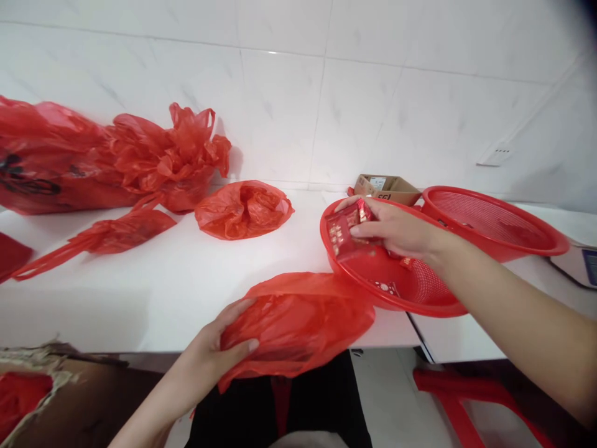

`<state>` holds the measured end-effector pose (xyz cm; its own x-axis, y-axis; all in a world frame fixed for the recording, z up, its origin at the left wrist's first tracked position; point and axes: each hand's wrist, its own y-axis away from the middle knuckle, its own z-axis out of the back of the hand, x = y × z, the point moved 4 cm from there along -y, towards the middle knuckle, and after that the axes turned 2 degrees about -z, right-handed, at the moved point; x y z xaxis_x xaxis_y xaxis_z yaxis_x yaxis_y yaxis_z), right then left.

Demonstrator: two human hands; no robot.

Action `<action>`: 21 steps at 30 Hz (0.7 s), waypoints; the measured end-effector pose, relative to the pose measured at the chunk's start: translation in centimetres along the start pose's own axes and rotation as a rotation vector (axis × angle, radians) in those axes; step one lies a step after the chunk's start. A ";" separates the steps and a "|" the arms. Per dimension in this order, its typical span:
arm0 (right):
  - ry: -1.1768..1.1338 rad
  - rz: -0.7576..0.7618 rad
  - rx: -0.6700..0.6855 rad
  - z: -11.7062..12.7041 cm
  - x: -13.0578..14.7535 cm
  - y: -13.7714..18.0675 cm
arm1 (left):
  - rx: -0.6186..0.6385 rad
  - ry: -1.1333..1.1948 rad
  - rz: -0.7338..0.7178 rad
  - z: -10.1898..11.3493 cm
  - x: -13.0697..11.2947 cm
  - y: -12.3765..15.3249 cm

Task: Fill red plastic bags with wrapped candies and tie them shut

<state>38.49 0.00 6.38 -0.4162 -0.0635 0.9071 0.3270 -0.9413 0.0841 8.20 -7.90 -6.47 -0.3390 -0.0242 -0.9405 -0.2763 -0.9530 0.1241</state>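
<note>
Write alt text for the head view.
The right hand holds small red packets over a red mesh basket, while the left hand grips a red plastic bag at the counter edge. More red bags lie behind.

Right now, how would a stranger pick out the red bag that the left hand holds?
On the white table, go to the near edge, beside the nearer red basket. The red bag hangs over that edge in the left hand. The other red bags lie farther back, near the wall, untouched.

On the counter's (163, 292) front edge lies the bag (303, 323), basket (401, 292) just right of it; second basket (494, 224) behind right, box (387, 188) by the wall between them, more bags (242, 210) back left.
</note>
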 end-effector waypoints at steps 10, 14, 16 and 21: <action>0.547 0.103 0.209 -13.6 -5.0 1.2 | 0.014 0.043 -0.073 -1.6 -0.2 -0.7; 0.758 0.088 0.119 -12.4 -7.1 0.6 | -0.103 -0.226 -0.210 -0.7 0.4 -0.4; 0.810 0.080 0.106 -12.0 -7.3 0.7 | -0.150 -0.348 -0.243 -0.2 0.3 -0.2; 0.748 0.123 0.098 -11.1 -4.7 2.5 | -0.196 -0.487 -0.202 1.2 -0.9 0.6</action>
<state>31.83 -5.75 -2.21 -0.8241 -0.4069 0.3942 0.4678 -0.8812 0.0683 7.26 -8.09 -5.21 -0.6855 0.2624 -0.6791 -0.2219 -0.9637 -0.1485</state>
